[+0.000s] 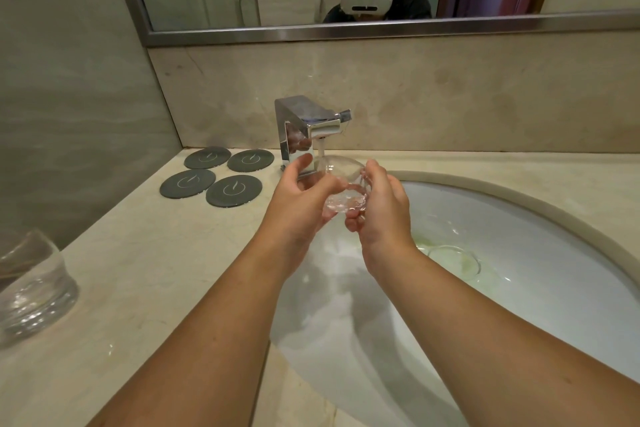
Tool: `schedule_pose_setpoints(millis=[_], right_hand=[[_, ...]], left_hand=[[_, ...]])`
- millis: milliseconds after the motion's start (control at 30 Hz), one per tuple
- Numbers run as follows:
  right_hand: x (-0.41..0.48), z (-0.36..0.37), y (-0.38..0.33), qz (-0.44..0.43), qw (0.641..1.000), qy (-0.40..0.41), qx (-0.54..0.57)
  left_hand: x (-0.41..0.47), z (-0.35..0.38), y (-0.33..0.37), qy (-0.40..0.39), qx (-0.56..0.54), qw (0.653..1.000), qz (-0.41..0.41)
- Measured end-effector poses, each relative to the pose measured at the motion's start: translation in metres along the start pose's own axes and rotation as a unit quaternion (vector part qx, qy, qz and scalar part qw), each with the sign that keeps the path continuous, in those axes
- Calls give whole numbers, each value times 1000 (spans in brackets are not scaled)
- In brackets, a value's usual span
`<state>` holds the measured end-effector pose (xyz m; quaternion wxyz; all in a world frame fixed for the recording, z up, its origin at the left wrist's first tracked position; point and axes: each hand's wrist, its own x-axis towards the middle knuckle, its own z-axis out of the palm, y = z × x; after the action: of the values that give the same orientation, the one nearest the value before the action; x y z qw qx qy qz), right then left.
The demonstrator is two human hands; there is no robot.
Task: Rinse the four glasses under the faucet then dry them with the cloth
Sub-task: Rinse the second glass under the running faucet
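1. Fingers (353,224) of both hands close around a clear thick-based glass (343,184), held in the air just under the faucet's spout and above the left part of the sink.
2. Far left, a clear heavy-bottomed tumbler (33,288) stands on the beige marble counter (138,288), cut off by the frame edge and well apart from the hands.
3. Four dark grey round coasters (234,190) lie in a close cluster at the back of the counter, just left of the tap.
4. A square chrome faucet (301,128) rises behind the hands; a thin stream of water (321,149) falls from its spout to the rim of the held glass.
5. The left hand (298,194) grips the glass from the left, thumb up beside the rim and fingers wrapped beneath, visible through the glass wall.
6. The glass is tilted, its mouth turned away towards the faucet and its thick base towards the camera, sitting between the two palms.
7. The right hand (381,204) holds the right side, thumb on the rim and fingers curled under the base.
8. Right of the hands, a white oval basin (519,218) is set into the counter; a second, faint clear glass (453,262) sits low inside it.
9. Above, a steel-framed mirror (311,35) spans the wall.
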<state>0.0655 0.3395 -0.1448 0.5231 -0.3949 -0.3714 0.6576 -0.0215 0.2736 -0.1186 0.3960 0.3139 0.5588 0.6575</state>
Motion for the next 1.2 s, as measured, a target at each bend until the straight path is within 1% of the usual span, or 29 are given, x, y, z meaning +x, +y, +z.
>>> schedule_pose_setpoints(millis=[100,233,400,567,667,800,933,1067,1200], right_hand=[[-3,-1,-2,-15,1000,4,-9],[-4,-1,-2,-26,999,2,-19],[-1,-1,1,-16,1000,-9,-21],[5,-2,3,26,1000,3,-18],[5,-3,3,36,999,5,2],[2,-3,0,22,999,26,19],[-1,-3,-2,-8,1000,25,-11],[-1,-3,-2,-17,999,25,-11],[5,-2,3,-13,1000,21,-7]], left_hand=[[2,-1,-1,-8,-4,1000,-16],[-3,0,-1,-13,30,999,-31],[2,0,-4,17,28,999,-2],[1,-1,-4,4,47,998,44],[0,0,-4,-12,59,997,47],[-3,1,-5,-37,69,997,23],[-3,0,-6,-20,114,993,15],[-3,-1,-6,-3,127,991,34],[-1,-1,-7,1,137,988,70]])
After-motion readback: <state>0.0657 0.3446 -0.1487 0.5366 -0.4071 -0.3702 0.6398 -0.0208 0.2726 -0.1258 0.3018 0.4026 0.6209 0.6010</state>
